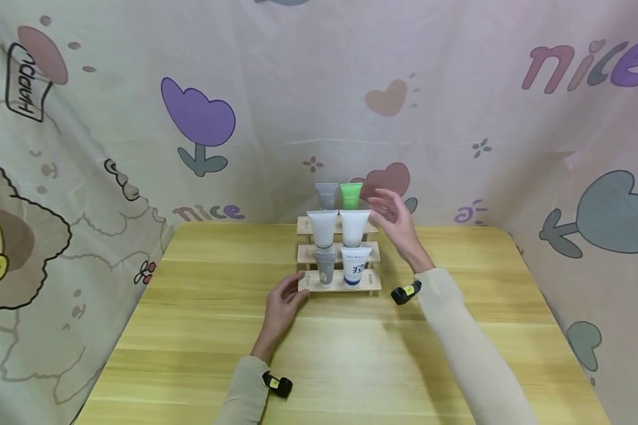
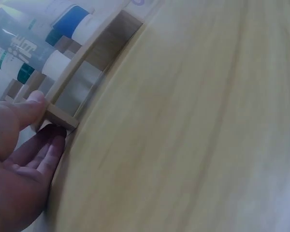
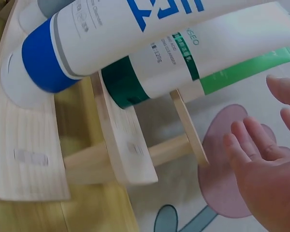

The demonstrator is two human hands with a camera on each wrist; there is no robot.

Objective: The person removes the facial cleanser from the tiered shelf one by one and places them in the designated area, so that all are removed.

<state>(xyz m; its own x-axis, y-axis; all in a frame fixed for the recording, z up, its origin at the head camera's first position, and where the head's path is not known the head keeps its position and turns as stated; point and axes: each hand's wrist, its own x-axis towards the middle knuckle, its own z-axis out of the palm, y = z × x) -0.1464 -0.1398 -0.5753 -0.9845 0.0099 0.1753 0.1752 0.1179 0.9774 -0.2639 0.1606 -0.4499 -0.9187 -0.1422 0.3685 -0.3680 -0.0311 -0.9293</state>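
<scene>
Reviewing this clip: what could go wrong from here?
The left hand grips a front corner of the wooden rack; a tug might topple the upright tubes.
The right hand, its fingers spread near the green tube, could brush it and knock it over.

I see tiered rack (image 1: 305,254) near middle of far edge of desk (image 1: 191,330), backdrop (image 1: 276,88) behind. On it, left-right pairs: front tubes (image 1: 325,268) on lowest tier, middle tubes (image 1: 354,227) on next, back tubes (image 1: 326,195) on top. Left hand (image 1: 283,307) at front-left corner; right hand (image 1: 399,227) beside top tier's right end.
</scene>
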